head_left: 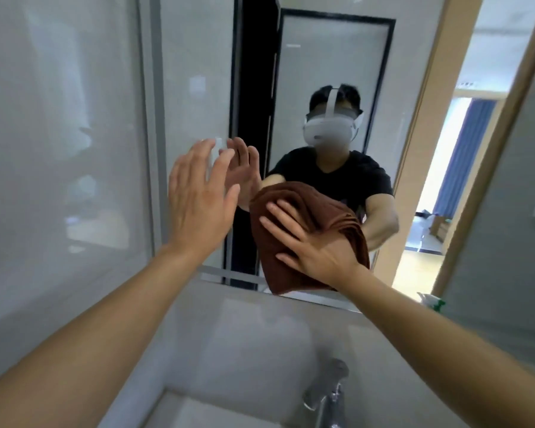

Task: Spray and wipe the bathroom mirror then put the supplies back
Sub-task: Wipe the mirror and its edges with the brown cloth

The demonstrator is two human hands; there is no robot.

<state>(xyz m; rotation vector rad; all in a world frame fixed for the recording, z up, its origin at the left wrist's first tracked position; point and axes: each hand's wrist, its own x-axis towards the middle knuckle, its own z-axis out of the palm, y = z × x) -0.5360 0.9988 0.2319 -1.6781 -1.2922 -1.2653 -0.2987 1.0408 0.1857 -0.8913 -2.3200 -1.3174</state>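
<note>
Mirror (337, 57) upper glass lies open; faucet (328, 393) juts up below.

folded brown cloth (303, 239) pressed against mirror (322, 57).

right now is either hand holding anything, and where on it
Right hand presses flat on the brown cloth's middle against the mirror. Left hand holds nothing.

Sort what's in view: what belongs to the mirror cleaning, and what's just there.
Job: mirror; brown cloth pressed to it by the right hand; left hand open against the glass; spray bottle at the right edge.
Just there: faucet; sink.
</note>
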